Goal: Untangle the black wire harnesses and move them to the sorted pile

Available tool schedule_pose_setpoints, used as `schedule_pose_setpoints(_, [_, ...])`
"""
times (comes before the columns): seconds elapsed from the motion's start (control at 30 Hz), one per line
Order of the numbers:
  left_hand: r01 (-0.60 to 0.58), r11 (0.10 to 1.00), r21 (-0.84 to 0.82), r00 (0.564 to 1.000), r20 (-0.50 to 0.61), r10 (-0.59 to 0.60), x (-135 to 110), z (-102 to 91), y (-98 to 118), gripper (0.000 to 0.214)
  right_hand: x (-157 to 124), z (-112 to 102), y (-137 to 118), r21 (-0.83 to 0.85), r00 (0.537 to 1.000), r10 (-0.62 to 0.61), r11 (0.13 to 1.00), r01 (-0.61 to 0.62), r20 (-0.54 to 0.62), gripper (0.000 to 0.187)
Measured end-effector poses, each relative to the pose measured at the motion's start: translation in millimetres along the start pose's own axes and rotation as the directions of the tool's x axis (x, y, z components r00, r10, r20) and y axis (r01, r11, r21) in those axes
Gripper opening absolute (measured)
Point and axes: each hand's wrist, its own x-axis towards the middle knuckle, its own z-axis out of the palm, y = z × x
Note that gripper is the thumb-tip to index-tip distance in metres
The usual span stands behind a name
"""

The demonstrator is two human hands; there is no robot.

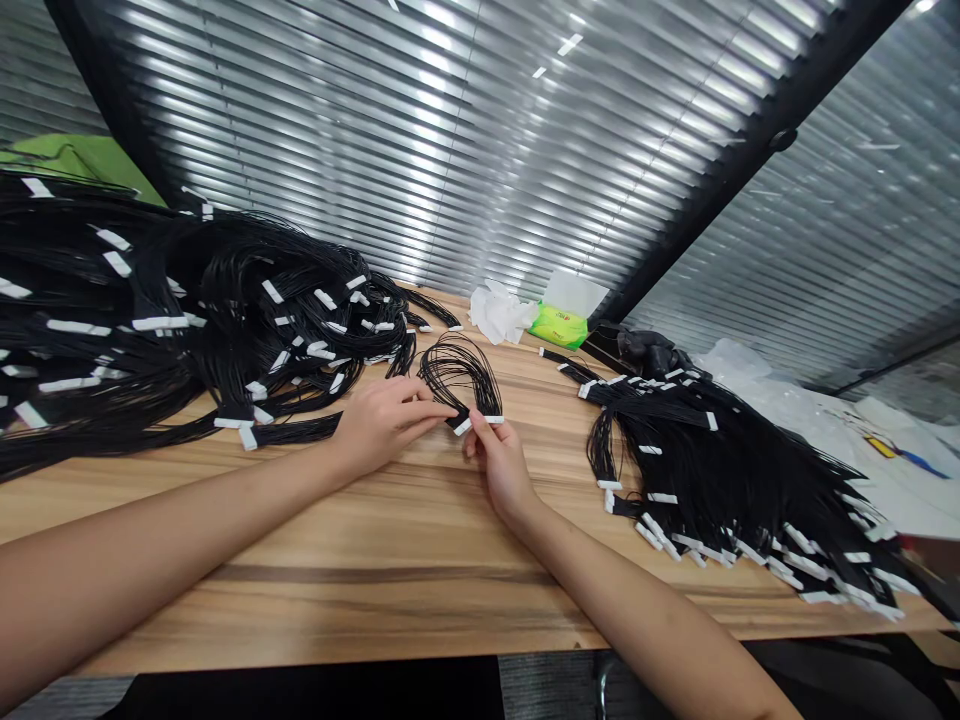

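A black wire harness (459, 362) with white end connectors is bent into a loop on the wooden table (420, 590), its two ends brought together toward me. My right hand (504, 462) pinches the harness by its white connectors between thumb and fingers. From the left, my left hand (390, 425) reaches in with its fingers closed on the black part just behind a connector. What lies under the fingertips is partly hidden.
A big tangled heap of similar harnesses (247, 290) covers the table's left. A flatter pile (727, 470) lies at the right. Behind are crumpled white tissue (499, 312) and a green tissue pack (559, 325). Slatted blinds (420, 130) rise at the back.
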Motion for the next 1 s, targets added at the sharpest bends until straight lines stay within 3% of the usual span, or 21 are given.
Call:
schedule_pose_setpoints(0.4, [0.229,0.962,-0.147,0.957,0.216,-0.194,0.6,1.2,7.2,0.022,-0.6,1.4,-0.7,-0.083,1.0,-0.005,0.997,0.005,0.003,0.036])
schedule_pose_setpoints(0.6, [0.268,0.957,-0.116,0.932,0.284,-0.226,3.1,1.8,9.4,0.017,0.4,1.9,-2.5,-0.112,1.0,-0.011,0.994,0.014,0.027,0.035])
schedule_pose_setpoints(0.7, [0.232,0.968,-0.095,0.943,0.266,-0.2,2.2,2.7,7.6,0.018,1.1,1.7,-3.0,-0.125,0.999,-0.017,0.992,0.022,0.039,0.038])
schedule_pose_setpoints(0.9, [0.181,0.981,-0.073,0.98,0.102,-0.173,-1.6,4.0,1.4,0.02,1.5,1.2,-2.6,-0.119,1.0,-0.001,0.993,0.005,0.029,0.036])
schedule_pose_setpoints(1.0, [0.194,0.977,-0.088,0.976,0.117,-0.183,-1.4,3.7,-0.4,0.02,1.2,1.0,-1.7,-0.107,1.0,0.009,0.994,-0.006,0.028,0.035])
